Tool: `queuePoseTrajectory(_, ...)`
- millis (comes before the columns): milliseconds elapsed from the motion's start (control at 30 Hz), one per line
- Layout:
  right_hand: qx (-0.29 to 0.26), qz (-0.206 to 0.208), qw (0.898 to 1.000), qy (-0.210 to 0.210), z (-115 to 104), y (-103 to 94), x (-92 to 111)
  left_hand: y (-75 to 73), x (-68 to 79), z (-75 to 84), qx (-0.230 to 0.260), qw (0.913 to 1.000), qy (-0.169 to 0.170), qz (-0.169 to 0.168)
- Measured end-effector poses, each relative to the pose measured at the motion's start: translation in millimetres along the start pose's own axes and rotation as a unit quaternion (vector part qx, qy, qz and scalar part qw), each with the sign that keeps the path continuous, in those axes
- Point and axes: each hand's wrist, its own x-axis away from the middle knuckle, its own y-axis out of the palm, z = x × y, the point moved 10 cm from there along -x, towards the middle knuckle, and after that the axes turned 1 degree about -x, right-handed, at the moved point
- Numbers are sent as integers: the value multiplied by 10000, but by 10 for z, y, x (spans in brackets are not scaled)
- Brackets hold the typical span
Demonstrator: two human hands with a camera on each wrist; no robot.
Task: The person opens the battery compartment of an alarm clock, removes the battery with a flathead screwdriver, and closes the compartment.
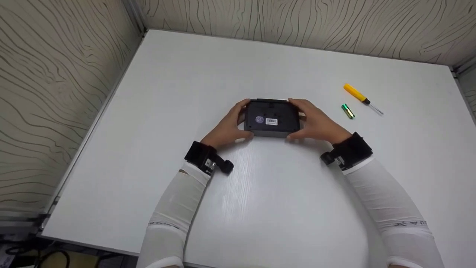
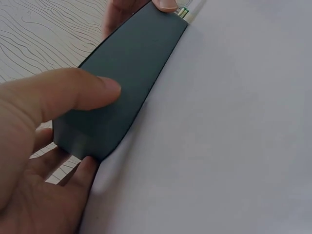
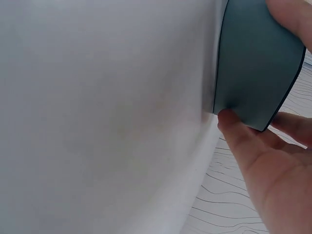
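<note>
A black box-shaped device (image 1: 280, 111) lies on the white table, with a round purple sticker and a white barcode label on its upward face. My left hand (image 1: 227, 128) grips its left end, fingers at the far corner and thumb on the near side. At the other end my right hand (image 1: 318, 121) holds it in a similar way. In the left wrist view the left thumb presses the smooth dark side of the device (image 2: 141, 58). The right wrist view shows the device's right end (image 3: 258, 58) between the right hand's fingers (image 3: 239, 136). Its underside is hidden.
To the right on the white table (image 1: 260, 193) lies a screwdriver (image 1: 355, 92) with a yellow handle. Just below it are green-and-gold batteries (image 1: 348, 111), side by side. Wood-patterned panels (image 1: 297, 22) stand behind and left of the table.
</note>
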Motion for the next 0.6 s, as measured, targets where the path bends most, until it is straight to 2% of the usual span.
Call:
queuePoseTrajectory(133, -373, 94, 9991, -167, -18, -13, 16, -13, 16, 2, -117, 9999, 14, 31)
queuePoseTrajectory(333, -935, 269, 9951, -200, -77, -71, 31, -71, 63, 38, -179, 9994, 217, 177)
queuePoseTrajectory(433, -1047, 384, 9937, -123, -87, -110, 41, -115, 89, 94, -127, 9985, 395, 367)
queuePoseTrajectory(600, -1360, 465, 9896, -50, -92, -125, 68, -177, 113, 219, 145, 9939, 873, 659)
